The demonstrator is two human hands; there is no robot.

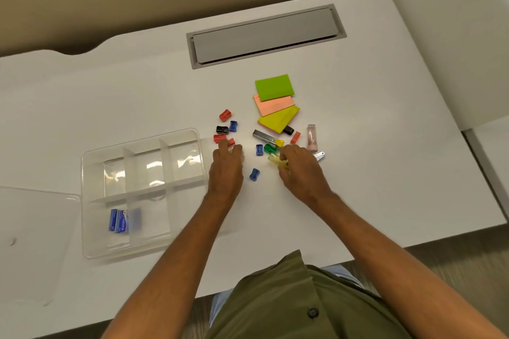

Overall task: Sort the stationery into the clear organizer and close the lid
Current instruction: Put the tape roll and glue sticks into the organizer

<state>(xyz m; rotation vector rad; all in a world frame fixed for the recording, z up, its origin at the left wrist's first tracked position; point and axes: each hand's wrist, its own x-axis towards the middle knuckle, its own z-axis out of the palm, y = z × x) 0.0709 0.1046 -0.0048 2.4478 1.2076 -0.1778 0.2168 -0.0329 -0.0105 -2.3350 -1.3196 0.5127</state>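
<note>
Now the right hand (pixel 298 166) pinches a yellowish clip (pixel 278 161); left hand (pixel 227 165), fingers loosely spread (empty, apparently), hovers nearer the clear organizer (pixel 91 173), which lies off leftward.

The left hand (pixel 226 170) covers whatever lies under its fingertips beside the red sharpeners (pixel 222 138), so its grip cannot be told. The right hand (pixel 300 170) hides most of a pale yellow piece (pixel 276 160); its kind is unclear. The print on the blue boxes (pixel 119 220) in the clear organizer (pixel 91 201) is too small to read. The lid (pixel 33 242) runs off the picture's left edge near the tabletop (pixel 385 146)'s left side.
</note>
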